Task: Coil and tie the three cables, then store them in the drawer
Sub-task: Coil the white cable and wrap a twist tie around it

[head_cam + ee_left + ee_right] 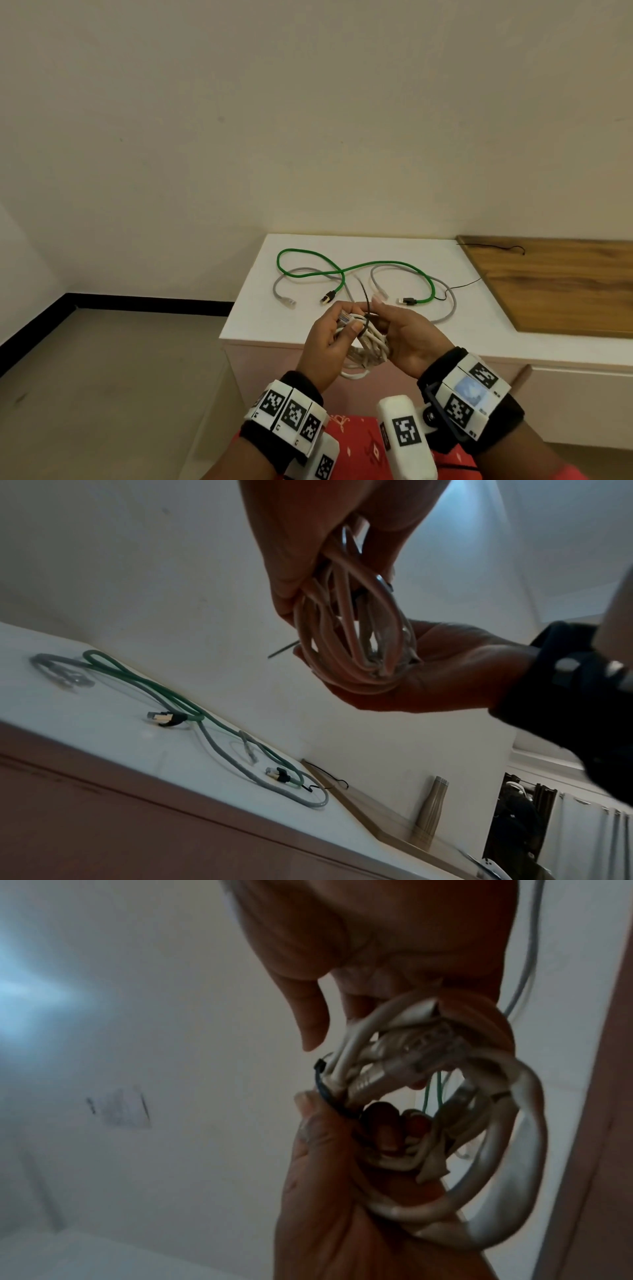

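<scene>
A white cable (371, 346) is wound into a coil, and both hands hold it in front of the cabinet. My left hand (334, 330) grips the coil's left side, its thumb pressing by a black zip tie (367, 320) looped round the strands. From the right, my right hand (394, 318) cups the coil, fingertips at the tie. In the right wrist view the tie (322, 1088) sits under the left thumb on the coil (496, 1191). A green cable (387, 263) and a grey cable (287, 302) lie loose and crossed on the white cabinet top (260, 308).
Two more thin black ties lie at the right, one on the cabinet top (462, 284) and one on a wooden panel (555, 284). The cabinet's front (582, 394) runs below the top. A bare floor (120, 359) lies to the left.
</scene>
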Demonstrator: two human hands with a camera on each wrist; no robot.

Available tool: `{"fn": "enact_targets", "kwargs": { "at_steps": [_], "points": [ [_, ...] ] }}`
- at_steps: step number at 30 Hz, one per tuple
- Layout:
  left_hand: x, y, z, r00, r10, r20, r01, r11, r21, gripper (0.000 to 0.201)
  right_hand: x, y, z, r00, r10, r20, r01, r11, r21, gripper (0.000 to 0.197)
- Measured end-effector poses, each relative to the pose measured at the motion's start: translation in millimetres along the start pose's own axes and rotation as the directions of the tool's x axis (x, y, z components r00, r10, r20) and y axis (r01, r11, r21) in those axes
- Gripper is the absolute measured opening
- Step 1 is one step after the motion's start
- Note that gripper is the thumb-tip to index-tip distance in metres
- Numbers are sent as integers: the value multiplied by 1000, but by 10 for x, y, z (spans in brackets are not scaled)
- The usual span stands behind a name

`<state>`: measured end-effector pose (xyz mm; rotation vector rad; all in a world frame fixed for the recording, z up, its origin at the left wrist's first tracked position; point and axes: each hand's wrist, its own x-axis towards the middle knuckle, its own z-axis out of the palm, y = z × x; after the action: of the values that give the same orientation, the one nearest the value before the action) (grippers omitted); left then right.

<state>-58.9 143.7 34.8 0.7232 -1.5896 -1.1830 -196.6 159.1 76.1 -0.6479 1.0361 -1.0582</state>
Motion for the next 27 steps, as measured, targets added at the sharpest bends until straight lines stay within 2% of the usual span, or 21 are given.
{"fn": "enact_targets", "kwargs": {
  "at_steps": [4, 8, 11, 15, 17, 22, 27],
  "points": [
    [-13, -7, -14, 1000, -20, -1, 20, 1000, -5, 21, 14, -55, 51, 995, -80, -59, 74, 993, -91, 20],
    [-34, 2, 6, 1000, -26, -17, 27, 999, 24, 9, 47, -94, 67, 969, -185, -163, 180, 983, -47, 26],
    [6, 46, 53, 999, -1, -51, 5, 997, 78, 13, 67, -135, 101, 942, -255, -217, 257, 966, -20, 25],
    [59, 76, 70, 995, 27, -91, -13, 987, 157, 4, 45, -199, 179, 929, -299, -218, 330, 936, 124, 24],
    [48, 49, 72, 995, 42, -86, -21, 972, 235, 13, 18, -208, 221, 924, -313, -222, 353, 920, 172, 24],
    [53, 11, 65, 989, 70, -130, -23, 941, 337, 28, -48, -145, 337, 874, -415, -252, 455, 881, 131, 25],
    [89, -21, 31, 976, 134, -174, -53, 912, 407, 25, -84, -121, 431, 849, -458, -265, 501, 856, 127, 27]
  ]
}}
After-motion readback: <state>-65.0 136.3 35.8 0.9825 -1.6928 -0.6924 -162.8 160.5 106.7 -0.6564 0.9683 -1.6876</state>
